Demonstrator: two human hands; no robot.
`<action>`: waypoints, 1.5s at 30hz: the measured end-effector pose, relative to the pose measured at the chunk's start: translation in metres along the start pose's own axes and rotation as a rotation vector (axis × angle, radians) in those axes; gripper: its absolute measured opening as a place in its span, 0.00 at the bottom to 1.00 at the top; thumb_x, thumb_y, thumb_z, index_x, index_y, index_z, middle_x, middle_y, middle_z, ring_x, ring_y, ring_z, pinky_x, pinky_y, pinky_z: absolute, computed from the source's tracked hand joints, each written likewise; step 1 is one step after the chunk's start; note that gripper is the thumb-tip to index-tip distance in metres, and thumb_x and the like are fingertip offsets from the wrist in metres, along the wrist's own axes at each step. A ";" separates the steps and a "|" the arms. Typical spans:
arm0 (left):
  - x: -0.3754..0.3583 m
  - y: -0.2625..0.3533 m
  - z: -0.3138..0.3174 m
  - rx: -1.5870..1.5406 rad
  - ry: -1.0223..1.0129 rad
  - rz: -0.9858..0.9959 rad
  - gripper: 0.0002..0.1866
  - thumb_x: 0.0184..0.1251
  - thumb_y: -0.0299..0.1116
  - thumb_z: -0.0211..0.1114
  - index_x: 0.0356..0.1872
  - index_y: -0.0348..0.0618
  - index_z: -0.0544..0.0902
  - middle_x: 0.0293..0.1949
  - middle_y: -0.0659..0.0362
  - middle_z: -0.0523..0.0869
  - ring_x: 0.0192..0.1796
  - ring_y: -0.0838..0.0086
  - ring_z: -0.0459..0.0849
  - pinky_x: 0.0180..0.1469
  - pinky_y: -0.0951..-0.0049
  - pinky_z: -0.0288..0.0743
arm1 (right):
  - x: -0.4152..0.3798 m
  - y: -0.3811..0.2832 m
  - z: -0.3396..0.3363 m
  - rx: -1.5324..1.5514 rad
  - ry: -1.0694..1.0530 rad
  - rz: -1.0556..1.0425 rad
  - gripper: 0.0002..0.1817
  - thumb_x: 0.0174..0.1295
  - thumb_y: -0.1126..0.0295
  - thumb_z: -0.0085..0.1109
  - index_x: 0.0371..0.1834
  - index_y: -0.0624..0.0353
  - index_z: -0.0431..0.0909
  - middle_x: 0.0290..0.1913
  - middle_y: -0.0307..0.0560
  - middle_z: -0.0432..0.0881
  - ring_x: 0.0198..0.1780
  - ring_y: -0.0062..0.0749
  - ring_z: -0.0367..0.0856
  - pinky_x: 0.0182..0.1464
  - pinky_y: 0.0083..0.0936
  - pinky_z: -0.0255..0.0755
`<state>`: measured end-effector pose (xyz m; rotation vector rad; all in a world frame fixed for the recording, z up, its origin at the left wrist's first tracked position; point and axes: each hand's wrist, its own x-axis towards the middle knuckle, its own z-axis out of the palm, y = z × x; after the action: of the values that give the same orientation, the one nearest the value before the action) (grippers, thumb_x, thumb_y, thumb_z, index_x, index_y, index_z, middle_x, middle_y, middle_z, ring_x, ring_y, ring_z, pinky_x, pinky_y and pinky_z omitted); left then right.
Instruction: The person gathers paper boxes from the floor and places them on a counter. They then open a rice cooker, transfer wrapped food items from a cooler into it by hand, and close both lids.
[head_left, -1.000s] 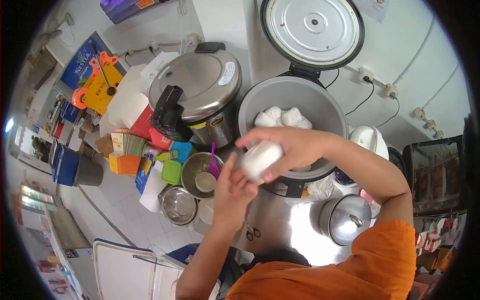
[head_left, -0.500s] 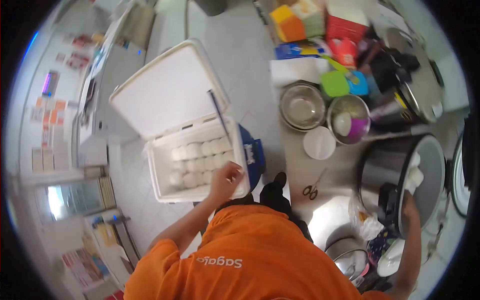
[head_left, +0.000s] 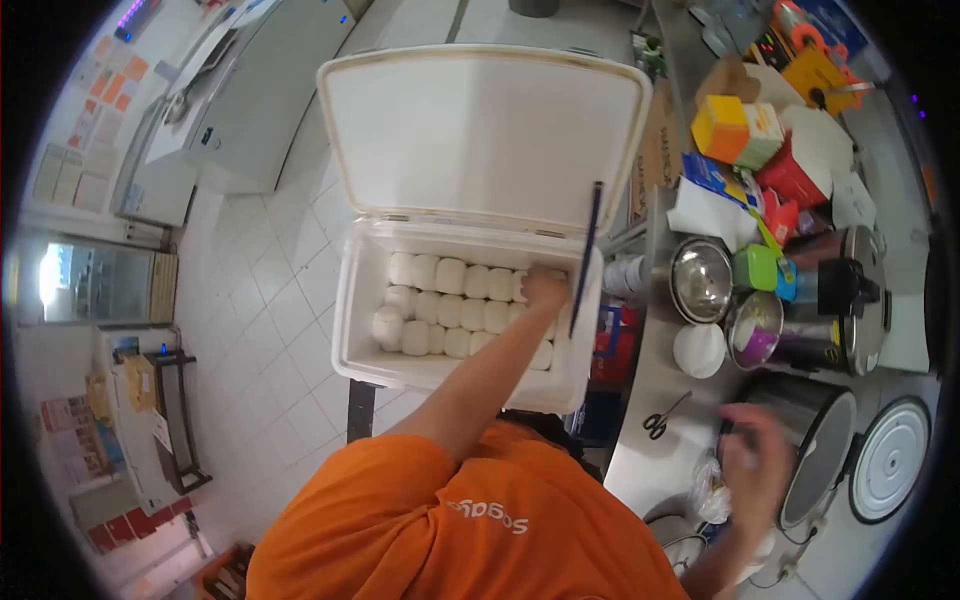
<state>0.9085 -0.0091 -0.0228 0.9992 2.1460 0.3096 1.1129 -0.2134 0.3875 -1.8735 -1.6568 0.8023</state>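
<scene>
Here, the left hand (head_left: 546, 289) curls its fingers (head_left: 541, 276) against white bundles (head_left: 450, 276).

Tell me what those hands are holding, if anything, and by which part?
The left hand is at the white bundles in the cooler box; whether it grips one can't be told. The right hand is blurred; nothing shows in it.

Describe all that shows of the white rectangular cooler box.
The white rectangular cooler box, apparently plastic, sits upright beside the metallic counter, its hinged lid open away from the wearer. Inside, rounded white bundles form rows; the left hand reaches among them near the right end. A narrow dark strip crosses its right side.
</scene>
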 end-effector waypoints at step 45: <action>-0.036 -0.228 -0.334 -0.832 -0.583 0.079 0.27 0.55 0.24 0.75 0.58 0.38 0.77 0.49 0.58 0.85 0.51 0.73 0.83 0.53 0.71 0.79 | 0.151 0.087 0.514 0.253 -0.587 0.510 0.40 0.47 0.47 0.67 0.55 0.73 0.81 0.57 0.65 0.81 0.57 0.48 0.81 0.58 0.34 0.74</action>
<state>0.5588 -0.1592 0.1187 0.5739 1.2542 0.7630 0.8160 -0.0789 -0.0468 -2.0106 -1.2781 1.8217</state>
